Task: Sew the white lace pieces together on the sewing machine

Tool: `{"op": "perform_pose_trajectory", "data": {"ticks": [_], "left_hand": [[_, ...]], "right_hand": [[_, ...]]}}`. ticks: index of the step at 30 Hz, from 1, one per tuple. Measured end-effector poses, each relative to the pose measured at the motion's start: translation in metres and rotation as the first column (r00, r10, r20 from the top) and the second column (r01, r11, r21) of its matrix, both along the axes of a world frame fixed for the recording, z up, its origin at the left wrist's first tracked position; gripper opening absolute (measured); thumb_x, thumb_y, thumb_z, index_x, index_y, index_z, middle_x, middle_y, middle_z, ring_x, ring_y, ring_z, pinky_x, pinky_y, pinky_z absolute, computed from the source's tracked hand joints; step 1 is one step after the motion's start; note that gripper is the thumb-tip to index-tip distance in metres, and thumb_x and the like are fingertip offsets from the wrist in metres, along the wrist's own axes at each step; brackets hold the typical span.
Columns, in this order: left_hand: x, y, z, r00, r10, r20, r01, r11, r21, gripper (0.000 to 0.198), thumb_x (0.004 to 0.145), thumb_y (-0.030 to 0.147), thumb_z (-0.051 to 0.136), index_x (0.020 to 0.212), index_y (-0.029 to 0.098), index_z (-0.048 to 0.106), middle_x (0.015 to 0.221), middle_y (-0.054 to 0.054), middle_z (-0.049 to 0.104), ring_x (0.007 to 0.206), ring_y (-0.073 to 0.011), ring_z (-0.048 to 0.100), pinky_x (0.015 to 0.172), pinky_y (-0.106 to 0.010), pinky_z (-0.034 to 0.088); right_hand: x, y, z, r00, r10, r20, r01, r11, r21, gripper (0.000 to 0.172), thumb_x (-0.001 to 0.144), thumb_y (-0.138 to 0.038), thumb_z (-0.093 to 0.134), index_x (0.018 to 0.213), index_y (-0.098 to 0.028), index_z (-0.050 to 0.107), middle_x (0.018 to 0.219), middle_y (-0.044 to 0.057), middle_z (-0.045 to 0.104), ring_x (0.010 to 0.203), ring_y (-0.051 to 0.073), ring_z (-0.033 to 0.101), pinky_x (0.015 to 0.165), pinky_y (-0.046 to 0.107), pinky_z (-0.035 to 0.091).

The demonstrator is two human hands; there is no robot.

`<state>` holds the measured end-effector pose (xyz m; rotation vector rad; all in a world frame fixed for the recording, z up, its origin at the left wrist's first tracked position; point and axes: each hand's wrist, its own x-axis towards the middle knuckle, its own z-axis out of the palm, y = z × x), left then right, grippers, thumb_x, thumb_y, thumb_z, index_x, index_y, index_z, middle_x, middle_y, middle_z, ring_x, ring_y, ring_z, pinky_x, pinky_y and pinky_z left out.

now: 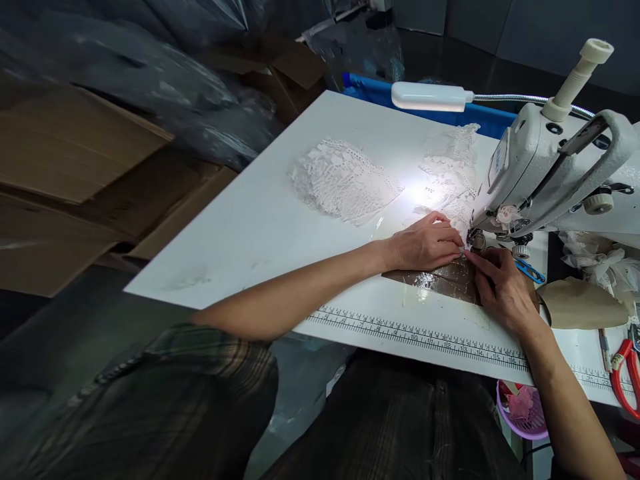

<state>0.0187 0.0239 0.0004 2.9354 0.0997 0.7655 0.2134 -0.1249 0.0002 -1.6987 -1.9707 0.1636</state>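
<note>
My left hand [425,243] is on the table just left of the sewing machine [525,167], its fingers bent together over the edge of a piece of white lace [447,183]. Close to the needle area, my right hand [504,287] has its index finger and thumb brought together at the lace's near end. The two hands' fingertips almost meet in front of the presser foot [473,239]. Beneath them lies a shiny brown taped patch [430,283]. Fingers hide the small part of lace they pinch. A second heap of white lace [345,180] rests farther left.
A lit white lamp [430,97] hangs above the lace. A printed ruler strip [400,333] runs along the front edge of the table [260,227]. At right are red-handled scissors [620,373], a blue thread snipper [530,271] and a purple basket [530,427]. Cardboard boxes [75,147] stand left.
</note>
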Motion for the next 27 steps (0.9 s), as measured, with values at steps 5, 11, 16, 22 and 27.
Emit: {"op": "perform_pose_trajectory", "data": {"ticks": [5, 11, 16, 22, 27], "left_hand": [[0.0, 0.0001, -0.0006, 0.999, -0.019, 0.032, 0.018, 0.999, 0.027, 0.022, 0.103, 0.02, 0.051, 0.095, 0.022, 0.072, 0.104, -0.004, 0.078, 0.093, -0.0143, 0.07, 0.1, -0.04, 0.048], [0.0006, 0.0005, -0.0022, 0.999, -0.027, 0.027, 0.027, 1.0, 0.008, 0.022, 0.103, 0.021, 0.053, 0.097, 0.021, 0.073, 0.104, -0.005, 0.078, 0.092, -0.0147, 0.07, 0.097, -0.039, 0.048], [0.0013, -0.0003, -0.0009, 1.0, -0.014, -0.011, 0.014, 1.0, 0.004, 0.02, 0.102, 0.02, 0.054, 0.099, 0.022, 0.073, 0.105, -0.005, 0.078, 0.092, -0.0153, 0.07, 0.095, -0.039, 0.048], [0.0018, 0.0006, -0.0027, 0.997, -0.045, 0.069, 0.039, 0.996, 0.084, 0.025, 0.105, 0.02, 0.05, 0.095, 0.02, 0.073, 0.1, -0.005, 0.078, 0.089, -0.0137, 0.07, 0.096, -0.038, 0.046], [0.0024, 0.0025, -0.0046, 0.989, -0.074, 0.126, 0.054, 0.987, 0.154, 0.026, 0.104, 0.019, 0.049, 0.095, 0.018, 0.073, 0.099, -0.005, 0.078, 0.086, -0.0141, 0.07, 0.094, -0.038, 0.047]], "right_hand": [[0.0015, 0.0014, -0.0034, 0.999, 0.003, 0.04, -0.003, 1.0, -0.005, 0.042, 0.094, -0.024, 0.048, 0.128, -0.033, 0.071, 0.114, 0.011, 0.061, 0.097, 0.023, 0.062, 0.083, 0.041, 0.061], [0.0004, 0.0013, -0.0002, 1.0, -0.003, 0.021, 0.003, 1.0, -0.006, 0.037, 0.094, -0.025, 0.049, 0.12, -0.03, 0.075, 0.115, 0.01, 0.061, 0.1, 0.023, 0.063, 0.083, 0.04, 0.061], [0.0018, 0.0024, 0.0047, 0.996, -0.04, -0.074, 0.038, 0.999, -0.02, 0.036, 0.096, -0.03, 0.048, 0.12, -0.029, 0.074, 0.111, 0.009, 0.066, 0.101, 0.023, 0.065, 0.089, 0.041, 0.059], [0.0013, 0.0032, 0.0053, 0.998, -0.031, -0.052, 0.031, 1.0, 0.002, 0.04, 0.096, -0.025, 0.046, 0.126, -0.029, 0.072, 0.108, 0.01, 0.066, 0.098, 0.022, 0.066, 0.088, 0.04, 0.06], [0.0005, 0.0032, 0.0015, 0.997, 0.005, 0.078, -0.005, 1.0, 0.003, 0.04, 0.093, -0.022, 0.049, 0.123, -0.032, 0.074, 0.115, 0.01, 0.063, 0.102, 0.023, 0.065, 0.084, 0.039, 0.061]]}}
